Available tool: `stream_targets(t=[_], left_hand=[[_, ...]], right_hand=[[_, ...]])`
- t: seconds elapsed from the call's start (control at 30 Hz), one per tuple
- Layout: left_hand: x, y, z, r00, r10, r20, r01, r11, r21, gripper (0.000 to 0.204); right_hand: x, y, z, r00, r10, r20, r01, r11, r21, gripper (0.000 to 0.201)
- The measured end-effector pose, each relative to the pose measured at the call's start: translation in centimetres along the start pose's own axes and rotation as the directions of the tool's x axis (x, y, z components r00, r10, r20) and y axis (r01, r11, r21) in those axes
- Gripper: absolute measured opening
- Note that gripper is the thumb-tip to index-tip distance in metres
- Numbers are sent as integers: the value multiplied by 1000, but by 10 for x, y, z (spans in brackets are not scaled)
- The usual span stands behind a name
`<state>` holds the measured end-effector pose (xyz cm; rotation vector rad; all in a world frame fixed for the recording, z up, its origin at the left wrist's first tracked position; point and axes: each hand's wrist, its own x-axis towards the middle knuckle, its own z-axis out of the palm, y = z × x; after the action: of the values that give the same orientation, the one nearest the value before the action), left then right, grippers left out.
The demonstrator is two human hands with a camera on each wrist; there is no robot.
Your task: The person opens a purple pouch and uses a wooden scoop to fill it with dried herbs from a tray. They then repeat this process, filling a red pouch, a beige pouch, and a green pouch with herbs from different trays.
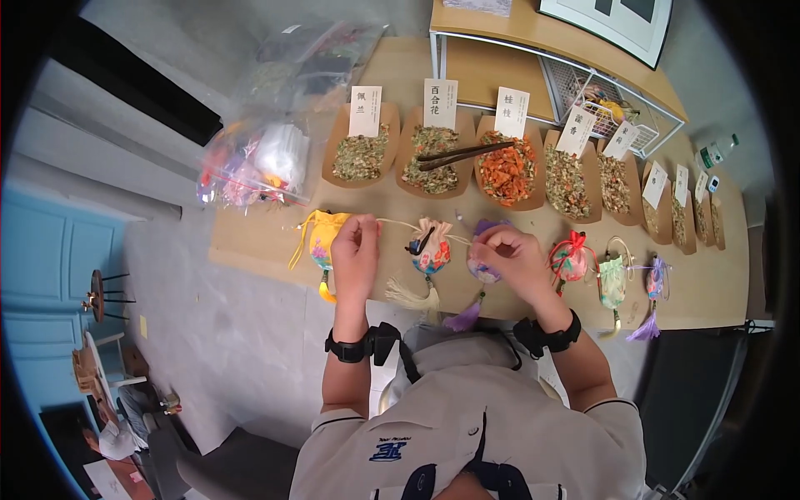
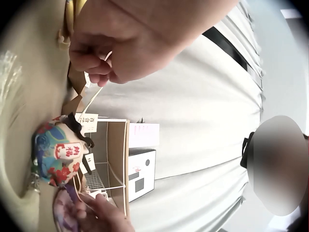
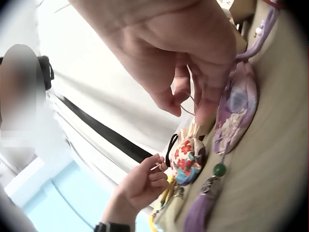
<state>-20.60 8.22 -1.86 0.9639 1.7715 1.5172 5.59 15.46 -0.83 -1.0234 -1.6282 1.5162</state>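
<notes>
A cream pouch (image 1: pixel 431 247) with red and blue flowers and a pale tassel lies between the hands. My left hand (image 1: pixel 357 250), fingers curled, grips one end of its pale cord (image 1: pixel 398 222), beside a yellow pouch (image 1: pixel 327 232). On the other side my right hand (image 1: pixel 512 257) pinches the other cord end, over a purple pouch (image 1: pixel 484 265). In the left wrist view the cord (image 2: pixel 90 102) runs taut from the left hand (image 2: pixel 125 46) to the pouch (image 2: pixel 59 151). The right wrist view shows a cord loop (image 3: pixel 187 110) at the right fingertips.
Behind the pouches stand several paper trays of dried herbs (image 1: pixel 358 158) with labels; dark tongs (image 1: pixel 464 155) lie across two. Plastic bags (image 1: pixel 258 167) are at the back left. Red, green and purple pouches (image 1: pixel 612 281) lie to the right. A shelf (image 1: pixel 500 71) stands behind.
</notes>
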Motion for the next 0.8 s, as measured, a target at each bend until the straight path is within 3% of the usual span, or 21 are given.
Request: stream_targets(t=[0.03, 0.13, 0.23, 0.33, 0.43, 0.53, 0.63, 0.73, 0.77, 0.8], left_hand=[[2, -1, 1, 996, 93, -12, -90, 983, 157, 23], [-2, 12, 5, 988, 153, -25, -135, 930, 341, 21], [-8, 13, 5, 986, 164, 34, -160, 861, 484, 21], [-13, 12, 6, 959, 280, 41, -253, 784, 567, 21], [-21, 18, 8, 946, 323, 30, -275, 749, 603, 21], [-27, 14, 3, 957, 289, -23, -227, 797, 560, 22], [-25, 20, -1, 926, 359, -115, -240, 797, 554, 18], [-24, 25, -13, 962, 239, -136, -155, 880, 450, 14], [-26, 30, -15, 980, 98, -173, -8, 890, 456, 15], [-30, 29, -14, 977, 168, -134, -93, 892, 443, 18]], right_hand=[[1, 2, 1, 997, -70, -14, 68, 992, -103, 15], [1, -10, 4, 987, -142, -75, 106, 928, -358, 15], [-1, -15, 7, 978, -198, -63, 152, 889, -433, 16], [0, -12, 7, 942, -334, -24, 271, 803, -531, 19], [-1, -19, 8, 949, -305, -84, 217, 820, -530, 21], [-3, -16, 2, 945, -321, -61, 240, 807, -540, 18], [-6, -15, -4, 913, -409, -7, 338, 763, -551, 14], [-16, -17, -9, 926, -358, -118, 250, 818, -518, 12], [-18, -19, -11, 920, -352, -173, 236, 850, -471, 12], [-19, -25, -14, 911, -343, -229, 225, 879, -421, 11]])
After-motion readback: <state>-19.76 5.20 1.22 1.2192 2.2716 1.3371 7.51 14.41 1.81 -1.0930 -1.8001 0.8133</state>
